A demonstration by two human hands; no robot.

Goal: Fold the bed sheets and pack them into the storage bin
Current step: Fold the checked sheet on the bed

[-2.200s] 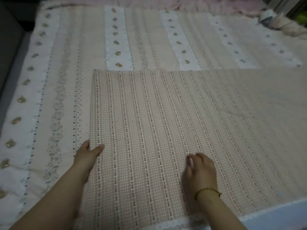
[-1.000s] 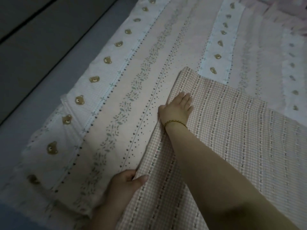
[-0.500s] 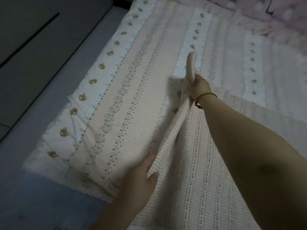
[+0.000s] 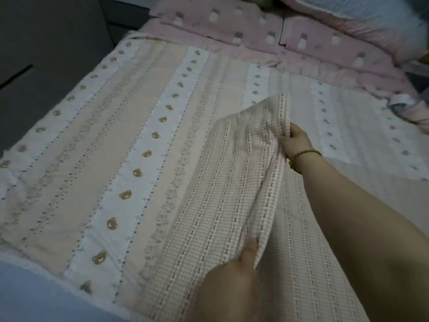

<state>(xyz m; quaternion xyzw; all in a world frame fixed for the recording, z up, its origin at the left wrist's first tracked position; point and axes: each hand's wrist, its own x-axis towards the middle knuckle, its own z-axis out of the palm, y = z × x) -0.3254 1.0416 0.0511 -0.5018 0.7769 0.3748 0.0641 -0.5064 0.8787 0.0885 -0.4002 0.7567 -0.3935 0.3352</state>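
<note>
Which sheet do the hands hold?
The checked sheet: left hand and right hand grip its edge. The bear sheet lies flat beneath it.

Left hand low and near, thumb pinching the checked sheet; right hand extended farther forward, forearm outstretched, fingers curled gripping the same sheet's edge

The bed is spread in pale peach and white stripes printed with small bears, with pink spotted bedding bunched along its far end beside a fluffy pale pillow. Left of it the floor is dark grey, and the light is dim.
</note>
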